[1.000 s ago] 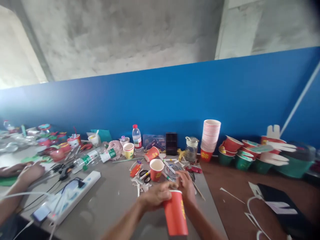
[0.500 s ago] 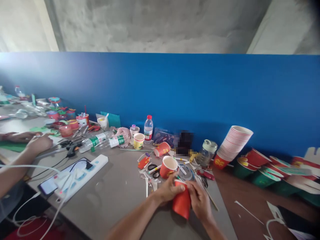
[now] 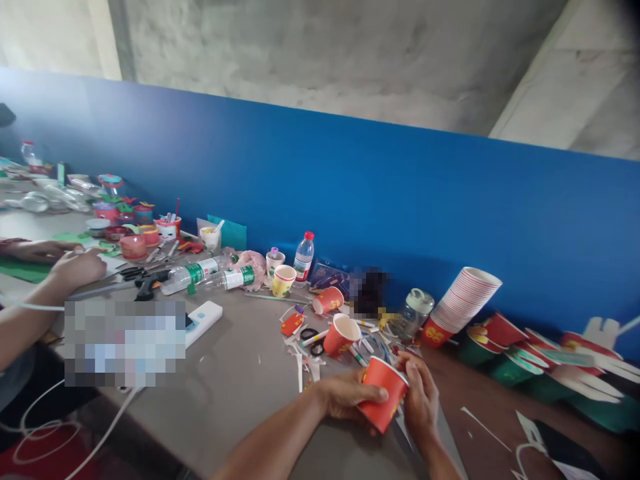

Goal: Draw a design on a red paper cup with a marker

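A red paper cup (image 3: 384, 393) with a yellow print is held tilted just above the grey table (image 3: 235, 387), its mouth facing up and away. My left hand (image 3: 347, 398) wraps its left side, thumb across the rim. My right hand (image 3: 421, 398) closes on its right side. Another red cup (image 3: 341, 334) stands just behind, among scissors (image 3: 311, 333), pens and paper scraps.
A tall stack of red cups (image 3: 463, 297) leans by the blue wall, with red and green cup crafts (image 3: 515, 347) to its right. Water bottles (image 3: 210, 277), a yellow cup (image 3: 283, 280) and a jar (image 3: 414, 308) stand behind. Another person's hands (image 3: 75, 267) work at the left.
The cup has been turned from mouth-down to tilted mouth-up between my hands. The view has swung and rolled to the left.
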Tool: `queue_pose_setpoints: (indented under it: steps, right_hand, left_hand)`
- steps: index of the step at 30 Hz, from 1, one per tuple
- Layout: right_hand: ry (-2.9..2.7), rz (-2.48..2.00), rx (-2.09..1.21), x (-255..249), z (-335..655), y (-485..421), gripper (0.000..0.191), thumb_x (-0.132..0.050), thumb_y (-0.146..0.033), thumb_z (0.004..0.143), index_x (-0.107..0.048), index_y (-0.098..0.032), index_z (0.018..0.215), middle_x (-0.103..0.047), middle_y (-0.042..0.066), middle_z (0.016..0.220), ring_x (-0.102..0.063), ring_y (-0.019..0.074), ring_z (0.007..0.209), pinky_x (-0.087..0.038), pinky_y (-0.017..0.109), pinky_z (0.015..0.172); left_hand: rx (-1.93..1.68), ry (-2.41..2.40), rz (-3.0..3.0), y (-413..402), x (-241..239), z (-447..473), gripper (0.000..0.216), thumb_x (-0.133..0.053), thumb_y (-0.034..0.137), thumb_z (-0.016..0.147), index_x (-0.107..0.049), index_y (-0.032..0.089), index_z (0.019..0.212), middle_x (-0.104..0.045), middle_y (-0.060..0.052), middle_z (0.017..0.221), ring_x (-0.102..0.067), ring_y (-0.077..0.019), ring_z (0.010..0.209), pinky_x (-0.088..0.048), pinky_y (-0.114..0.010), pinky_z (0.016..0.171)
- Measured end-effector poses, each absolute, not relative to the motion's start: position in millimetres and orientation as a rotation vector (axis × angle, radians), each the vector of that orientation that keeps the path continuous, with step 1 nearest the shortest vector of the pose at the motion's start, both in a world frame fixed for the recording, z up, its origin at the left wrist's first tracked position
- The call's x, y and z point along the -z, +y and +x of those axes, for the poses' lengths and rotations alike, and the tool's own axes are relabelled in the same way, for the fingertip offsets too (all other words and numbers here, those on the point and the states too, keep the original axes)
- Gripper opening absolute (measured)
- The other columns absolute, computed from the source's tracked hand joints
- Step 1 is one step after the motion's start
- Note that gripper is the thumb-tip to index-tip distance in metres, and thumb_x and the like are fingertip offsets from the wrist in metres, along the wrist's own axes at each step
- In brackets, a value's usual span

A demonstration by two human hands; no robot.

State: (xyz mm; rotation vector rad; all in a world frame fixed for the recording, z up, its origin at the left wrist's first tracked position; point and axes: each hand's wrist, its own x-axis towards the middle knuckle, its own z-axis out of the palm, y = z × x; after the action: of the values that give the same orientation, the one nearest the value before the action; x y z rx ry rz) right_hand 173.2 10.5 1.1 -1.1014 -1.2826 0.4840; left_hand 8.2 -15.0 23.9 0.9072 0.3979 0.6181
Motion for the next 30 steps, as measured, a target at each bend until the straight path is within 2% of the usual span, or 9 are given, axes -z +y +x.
queue_pose_setpoints:
  steps: [5, 7, 10, 14, 19, 24, 27, 30]
  right_hand:
    - [-1.248, -1.241, -0.501, 3, 178, 23, 0.035, -0.054, -0.044, 0.072, -0.061, -0.014, 0.089, -0.064, 0.008, 0.081, -0.059, 0.0218, 0.072, -0.046, 0.033, 0.064]
    - [-1.348, -1.317, -0.459, 3, 179, 28, 0.033, -0.054, -0.041, 0.071, -0.062, -0.014, 0.086, -0.065, 0.01, 0.082, -0.06, 0.0238, 0.075, -0.047, 0.035, 0.067]
    - [-1.553, -1.339, -0.412, -1, 177, 32, 0.028, -0.049, -0.035, 0.073, -0.063, -0.015, 0.085, -0.067, 0.01, 0.083, -0.061, 0.0234, 0.077, -0.047, 0.035, 0.071]
    - [-1.925, -1.414, -0.244, -10, 164, 32, 0.021, -0.045, -0.023, 0.076, -0.065, -0.018, 0.08, -0.067, 0.008, 0.081, -0.06, 0.0213, 0.079, -0.045, 0.032, 0.074]
    - [-2.205, -1.475, -0.024, -11, 140, 34, 0.009, -0.056, -0.018, 0.071, -0.065, -0.018, 0.069, -0.065, 0.009, 0.078, -0.058, 0.0227, 0.081, -0.039, 0.033, 0.074]
    - [-2.105, -1.504, -0.021, -11, 140, 38, 0.009, -0.054, -0.015, 0.069, -0.062, -0.019, 0.065, -0.065, 0.008, 0.072, -0.058, 0.0226, 0.074, -0.039, 0.035, 0.072]
    - [-1.876, -1.505, -0.055, -15, 154, 39, 0.01, -0.049, -0.018, 0.071, -0.059, -0.019, 0.07, -0.063, 0.007, 0.073, -0.057, 0.0209, 0.07, -0.041, 0.032, 0.067]
    - [-1.565, -1.406, -0.364, -15, 167, 37, 0.011, -0.045, -0.024, 0.074, -0.055, -0.019, 0.07, -0.059, 0.002, 0.064, -0.054, 0.0161, 0.056, -0.041, 0.026, 0.053]
  left_hand:
    - [-0.541, 0.249, 1.045, -15, -23, -1, 0.054, -0.076, 0.048, 0.054, -0.061, 0.016, 0.094, -0.058, -0.001, 0.069, -0.064, -0.0261, 0.076, -0.049, -0.045, 0.07]
    - [-0.47, 0.224, 1.077, -20, -26, -3, 0.057, -0.078, 0.05, 0.05, -0.062, 0.015, 0.093, -0.058, 0.0, 0.066, -0.064, -0.0297, 0.08, -0.048, -0.047, 0.07]
    - [-0.384, 0.221, 1.104, -30, -35, -2, 0.065, -0.081, 0.048, 0.041, -0.062, 0.019, 0.096, -0.062, 0.0, 0.074, -0.062, -0.0318, 0.088, -0.048, -0.047, 0.071]
    - [-0.273, 0.217, 1.17, -37, -43, 0, 0.067, -0.083, 0.044, 0.04, -0.062, 0.023, 0.1, -0.064, 0.001, 0.08, -0.061, -0.0314, 0.092, -0.049, -0.046, 0.074]
    - [-0.277, 0.216, 1.223, -34, -39, -4, 0.066, -0.079, 0.053, 0.044, -0.063, 0.02, 0.098, -0.064, -0.001, 0.077, -0.061, -0.0308, 0.093, -0.049, -0.045, 0.077]
    - [-0.314, 0.23, 1.194, -29, -37, -11, 0.073, -0.08, 0.05, 0.044, -0.059, 0.02, 0.106, -0.066, -0.003, 0.082, -0.063, -0.0296, 0.088, -0.049, -0.045, 0.075]
    - [-0.386, 0.2, 1.186, -27, -36, -12, 0.069, -0.079, 0.049, 0.047, -0.058, 0.021, 0.107, -0.067, -0.003, 0.084, -0.063, -0.0261, 0.084, -0.049, -0.042, 0.075]
    - [-0.427, 0.225, 1.168, -26, -34, -12, 0.061, -0.078, 0.049, 0.05, -0.062, 0.018, 0.101, -0.066, -0.003, 0.08, -0.063, -0.0217, 0.077, -0.049, -0.036, 0.073]
